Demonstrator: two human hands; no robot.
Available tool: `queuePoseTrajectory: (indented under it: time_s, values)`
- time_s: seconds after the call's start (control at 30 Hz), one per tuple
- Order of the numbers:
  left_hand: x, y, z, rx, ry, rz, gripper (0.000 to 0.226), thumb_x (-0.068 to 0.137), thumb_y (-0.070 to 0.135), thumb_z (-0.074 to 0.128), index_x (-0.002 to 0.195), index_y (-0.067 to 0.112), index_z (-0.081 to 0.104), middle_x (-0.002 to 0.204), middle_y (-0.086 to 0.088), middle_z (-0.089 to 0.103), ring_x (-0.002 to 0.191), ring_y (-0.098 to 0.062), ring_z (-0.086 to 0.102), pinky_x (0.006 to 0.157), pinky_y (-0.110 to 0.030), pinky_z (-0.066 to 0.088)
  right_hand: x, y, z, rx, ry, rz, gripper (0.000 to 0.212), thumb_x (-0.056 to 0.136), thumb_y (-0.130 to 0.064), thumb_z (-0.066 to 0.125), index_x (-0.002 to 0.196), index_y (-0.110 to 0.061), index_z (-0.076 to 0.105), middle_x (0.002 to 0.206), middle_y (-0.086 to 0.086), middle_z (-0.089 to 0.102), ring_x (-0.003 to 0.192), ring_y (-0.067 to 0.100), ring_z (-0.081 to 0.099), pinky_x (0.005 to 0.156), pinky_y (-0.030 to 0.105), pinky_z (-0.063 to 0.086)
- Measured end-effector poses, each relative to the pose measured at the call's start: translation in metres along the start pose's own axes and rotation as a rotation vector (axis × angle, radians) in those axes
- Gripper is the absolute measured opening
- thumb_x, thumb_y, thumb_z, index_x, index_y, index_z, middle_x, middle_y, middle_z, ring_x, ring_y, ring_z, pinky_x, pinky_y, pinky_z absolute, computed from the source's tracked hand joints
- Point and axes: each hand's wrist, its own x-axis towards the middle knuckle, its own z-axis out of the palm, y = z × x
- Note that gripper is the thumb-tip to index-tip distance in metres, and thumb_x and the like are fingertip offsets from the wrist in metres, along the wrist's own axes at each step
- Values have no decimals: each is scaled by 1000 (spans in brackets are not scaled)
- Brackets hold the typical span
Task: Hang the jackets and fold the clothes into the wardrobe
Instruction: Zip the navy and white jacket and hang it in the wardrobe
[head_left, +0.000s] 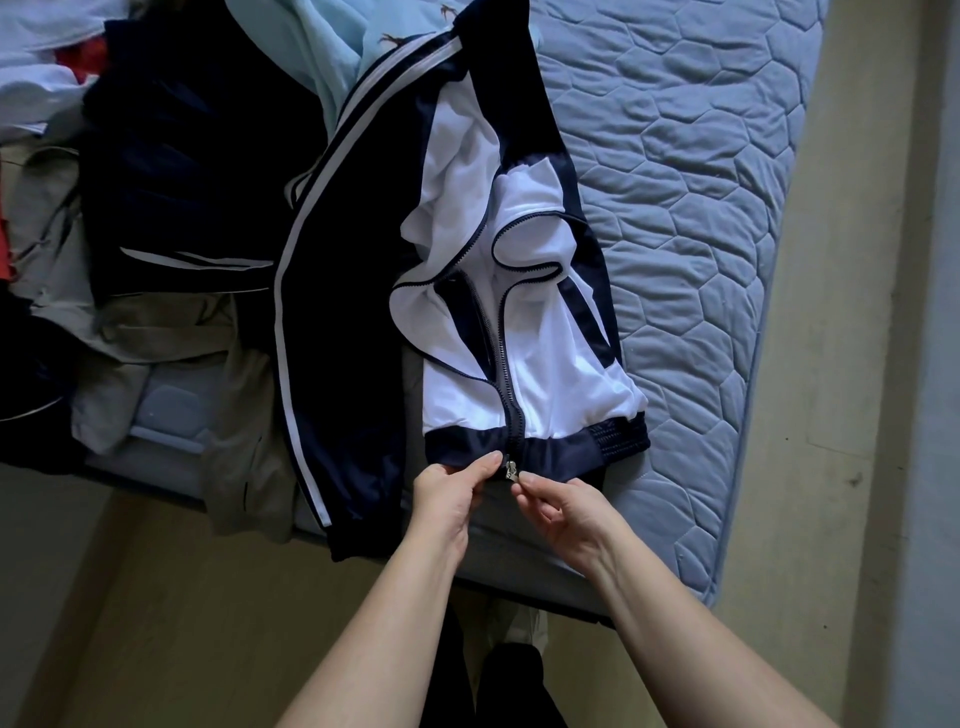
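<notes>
A navy and white track jacket (550, 364) lies flat on the blue quilted mattress (701, 218), its hem toward me and its front zip mostly undone. My left hand (457, 491) pinches the navy hem band just left of the zip's bottom end. My right hand (561, 506) pinches the small metal zip pull (511, 466) at the hem. One navy sleeve with white stripes (311, 364) hangs over the mattress's near edge.
A heap of other clothes covers the mattress's left part: a dark navy garment (192, 156), beige trousers (171, 343), a light blue top (332, 47), white and red pieces at the far left. Tan floor (182, 623) lies below; a wall (857, 364) runs along the right.
</notes>
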Motion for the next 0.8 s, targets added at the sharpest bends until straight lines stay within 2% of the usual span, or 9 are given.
queuePoseTrajectory:
  time_s: [0.13,0.2,0.3,0.37,0.43,0.53,0.63,0.73,0.8]
  values:
    - [3,-4,0,31,-11,22,29,76,-2,74,52,12,63,44,7,57,38,-1,51,39,-12,37,0,3,2,74,12,-7,55,80,17,60,132,14,40,68,17,67,54,18,68,48,21,55]
    - [5,-7,-2,68,-2,34,37,75,0,75,44,14,61,46,6,57,41,-1,52,41,-13,39,0,2,4,97,14,13,31,82,16,59,112,12,55,69,16,68,53,16,68,48,19,54]
    - [5,-10,-7,120,9,43,15,73,5,78,75,-2,65,64,-6,67,53,-8,59,49,-17,43,0,4,7,122,17,30,6,83,14,58,86,11,61,64,14,69,52,15,68,48,18,54]
    - [4,-9,-10,123,3,45,24,73,6,78,85,-9,64,70,-10,69,59,-12,61,54,-19,45,1,5,9,141,26,23,6,83,15,58,86,11,61,67,15,68,51,15,67,47,18,54]
    - [5,-10,-12,170,9,60,23,73,7,79,80,-9,64,73,-14,67,64,-17,60,59,-24,45,0,6,11,149,40,17,15,83,15,58,98,13,60,75,18,66,50,15,67,46,18,53]
    - [3,-9,-14,294,47,115,29,72,11,81,58,9,56,55,1,62,53,-8,57,51,-19,44,1,6,13,142,84,20,50,82,18,57,130,13,42,83,20,64,53,18,66,46,20,54]
    - [3,-7,-17,437,24,170,31,70,16,83,57,12,55,49,8,57,48,-3,52,45,-13,38,1,6,12,139,112,8,66,81,19,58,141,8,30,81,20,65,52,18,66,46,21,54]
    - [5,-7,-21,491,33,171,31,69,21,84,64,9,55,61,-3,57,59,-12,53,57,-25,41,-4,4,12,117,127,6,57,81,15,61,130,0,38,83,20,65,55,19,67,48,23,56]
    - [3,-8,-22,497,71,163,34,69,21,84,62,10,53,60,-1,57,58,-13,53,57,-26,41,-9,3,12,-84,155,-43,30,82,6,68,98,-7,46,73,17,67,59,21,68,56,29,59]
